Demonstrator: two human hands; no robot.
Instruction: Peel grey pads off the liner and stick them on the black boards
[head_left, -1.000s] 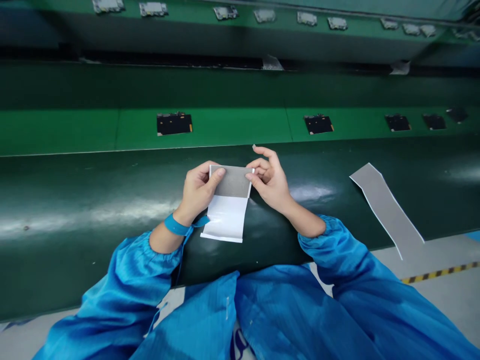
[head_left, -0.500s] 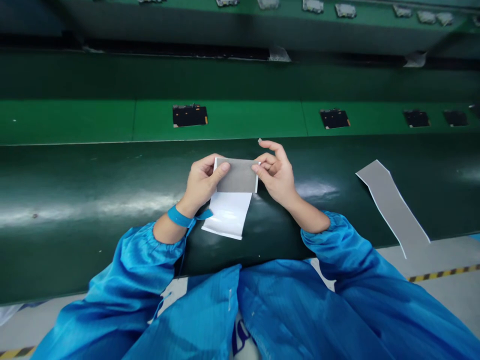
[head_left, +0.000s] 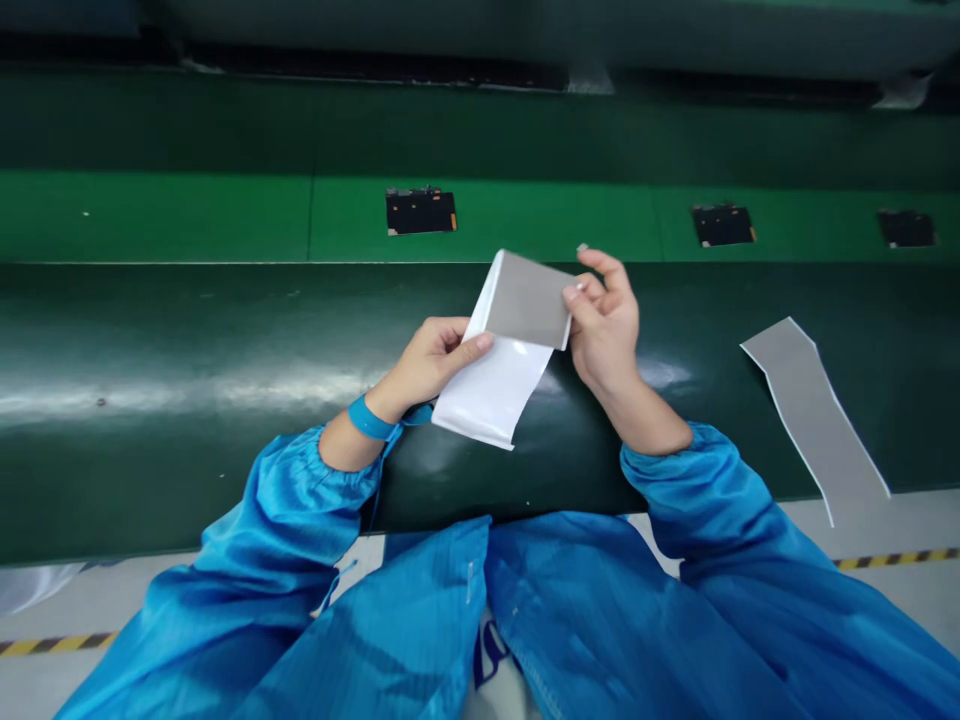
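Observation:
A folded sheet [head_left: 529, 300], grey on one face and glossy white on the other, is held between both hands above the dark green bench. My left hand [head_left: 437, 358] pinches its left side near the fold, thumb on top. With thumb and fingers, my right hand [head_left: 606, 315] grips the grey part's right edge. A tiny pale piece [head_left: 582, 248] sits on the tip of its raised index finger. The white part hangs toward me with a curled lower edge. A blue band [head_left: 367, 418] circles my left wrist.
A long grey strip with white edges [head_left: 814, 410] lies on the bench [head_left: 187, 460] at right, overhanging the front edge. Black circuit boards [head_left: 421, 212] [head_left: 724, 226] rest on the bright green belt [head_left: 555, 222] beyond.
Both hands and the sheet have moved up and right, and the sheet is now tilted. My left hand has shifted from the sheet's top left corner to lower on its left side.

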